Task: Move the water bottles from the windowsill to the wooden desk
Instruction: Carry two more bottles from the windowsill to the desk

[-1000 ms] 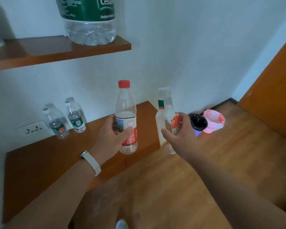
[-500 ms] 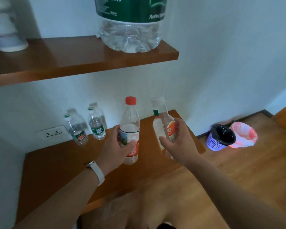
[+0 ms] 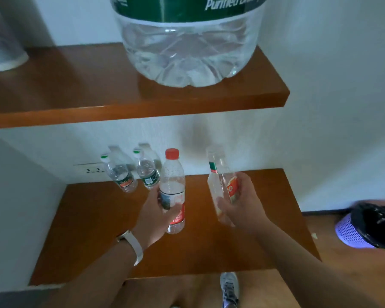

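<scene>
My left hand (image 3: 157,215) grips a clear water bottle with a red cap (image 3: 173,181) and a red and white label, held upright above the wooden desk (image 3: 209,245). In my right hand (image 3: 242,204) is a second clear bottle with a white cap (image 3: 219,181) and an orange and green label, tilted a little to the left over the desk. Two small bottles with green caps stand on the desk at the wall: one (image 3: 120,175) on the left, the other (image 3: 147,172) beside it.
A wooden shelf (image 3: 76,101) hangs above the desk and carries a large water jug (image 3: 187,47) and a white object (image 3: 2,52) at the left. A wall socket (image 3: 91,170) sits behind the small bottles. A purple bin with a black bag (image 3: 365,227) stands on the floor at the right.
The view has closed in on the desk. Both hands have carried their bottles forward from beyond the desk's edge to above its top, nearer the two small bottles.
</scene>
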The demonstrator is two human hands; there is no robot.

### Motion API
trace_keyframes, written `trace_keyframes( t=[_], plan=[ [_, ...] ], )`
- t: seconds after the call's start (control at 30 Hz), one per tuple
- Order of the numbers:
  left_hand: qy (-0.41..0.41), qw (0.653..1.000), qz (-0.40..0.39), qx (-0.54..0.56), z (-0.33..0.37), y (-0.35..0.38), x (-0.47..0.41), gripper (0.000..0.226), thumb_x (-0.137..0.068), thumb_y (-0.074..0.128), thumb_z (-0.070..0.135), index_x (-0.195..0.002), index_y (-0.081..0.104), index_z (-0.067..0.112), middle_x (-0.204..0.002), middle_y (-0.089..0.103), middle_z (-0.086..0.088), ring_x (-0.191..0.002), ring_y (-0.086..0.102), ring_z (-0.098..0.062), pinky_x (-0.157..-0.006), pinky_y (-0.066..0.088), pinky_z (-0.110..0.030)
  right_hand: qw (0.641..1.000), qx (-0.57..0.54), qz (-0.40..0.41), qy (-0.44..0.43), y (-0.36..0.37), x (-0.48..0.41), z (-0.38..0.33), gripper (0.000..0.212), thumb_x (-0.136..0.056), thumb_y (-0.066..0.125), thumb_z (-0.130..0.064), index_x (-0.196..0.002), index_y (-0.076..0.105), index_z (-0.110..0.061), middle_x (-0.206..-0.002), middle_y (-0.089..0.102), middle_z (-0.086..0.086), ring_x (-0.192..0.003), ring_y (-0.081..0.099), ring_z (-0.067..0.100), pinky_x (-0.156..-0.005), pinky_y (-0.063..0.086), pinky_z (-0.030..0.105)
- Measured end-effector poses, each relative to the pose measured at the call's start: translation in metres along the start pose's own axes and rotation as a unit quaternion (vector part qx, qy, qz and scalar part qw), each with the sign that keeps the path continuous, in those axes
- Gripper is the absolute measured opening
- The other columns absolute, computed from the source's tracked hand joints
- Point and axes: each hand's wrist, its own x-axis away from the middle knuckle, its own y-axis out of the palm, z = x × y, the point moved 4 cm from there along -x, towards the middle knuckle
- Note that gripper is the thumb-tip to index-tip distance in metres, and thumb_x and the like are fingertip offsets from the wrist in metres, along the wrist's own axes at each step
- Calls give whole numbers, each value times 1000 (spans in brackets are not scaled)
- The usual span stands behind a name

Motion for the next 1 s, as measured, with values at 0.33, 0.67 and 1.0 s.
trace_keyframes(
  t=[0.33, 0.67, 1.0],
  plan=[
    [-77, 987, 135, 43, -5, 30, -25, 52, -80, 80, 19, -120, 49, 28, -111, 63, 8, -102, 62, -10, -80, 53, -25, 996, 25, -81, -14, 0, -61, 21, 56, -78, 78, -24, -117, 39, -31, -98, 53, -14, -78, 62, 9, -58, 55, 16],
    [-71, 994, 73, 38, -29, 27, -78, 62, -77, 83, 20, -129, 50, 22, -119, 64, 4, -110, 62, -16, -95, 53, -37, 994, 89, -51, -40, 15, -86, 41, 54, -75, 80, -27, -113, 43, -32, -101, 55, -15, -89, 59, 12, -68, 56, 22],
    [-73, 995, 61, 30, -57, 19, -113, 63, -78, 82, 21, -132, 49, 26, -115, 63, 9, -105, 61, -13, -92, 53, -33, 999, 6, 34, 31, 68, -113, 60, 56, -72, 79, -22, -112, 40, -22, -90, 59, -4, -80, 59, 9, -72, 46, 25]
  ],
)
